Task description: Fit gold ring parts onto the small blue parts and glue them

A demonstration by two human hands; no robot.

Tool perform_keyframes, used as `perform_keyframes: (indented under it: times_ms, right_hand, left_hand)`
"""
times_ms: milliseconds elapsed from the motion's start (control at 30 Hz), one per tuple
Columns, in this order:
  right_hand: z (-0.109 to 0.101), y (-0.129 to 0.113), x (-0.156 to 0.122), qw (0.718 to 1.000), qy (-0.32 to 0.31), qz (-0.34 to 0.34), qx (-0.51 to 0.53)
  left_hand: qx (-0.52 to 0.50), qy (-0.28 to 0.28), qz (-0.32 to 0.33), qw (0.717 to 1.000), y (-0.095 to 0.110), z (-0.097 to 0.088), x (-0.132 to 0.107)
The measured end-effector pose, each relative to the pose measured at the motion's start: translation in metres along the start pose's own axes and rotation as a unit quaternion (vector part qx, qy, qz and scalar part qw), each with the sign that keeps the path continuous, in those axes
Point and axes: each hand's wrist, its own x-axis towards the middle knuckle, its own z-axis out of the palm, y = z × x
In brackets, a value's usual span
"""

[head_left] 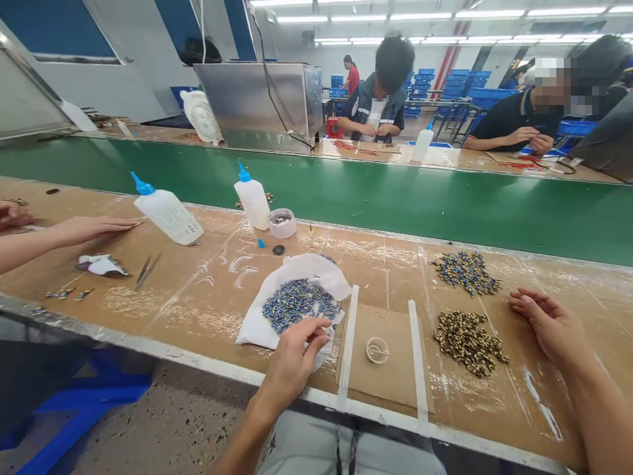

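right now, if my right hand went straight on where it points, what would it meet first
Most likely the blue-yellow pile just left of your right hand, though the hand's height is hard to judge.

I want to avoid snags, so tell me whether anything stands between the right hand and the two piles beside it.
Nothing visible does. Between the right hand and both the blue-and-yellow pile and the black-and-gold pile, only the brown tabletop shows.
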Motion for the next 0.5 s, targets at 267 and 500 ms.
perform_keyframes:
  times_ms: [267,500]
  right_hand:
    - [0.032,-0.09,-0.122,0.994,-0.107,0.011,0.019]
    - [0.093,-0.14,-0.18,0.934,-0.337,-0.116,-0.024]
  left_hand:
    - [-0.159,-0.06,-0.025,0.985,0.006,0.018,-0.012]
    - [-0.416,-0.196,-0.167,0.872,0.008,0.043,-0.017]
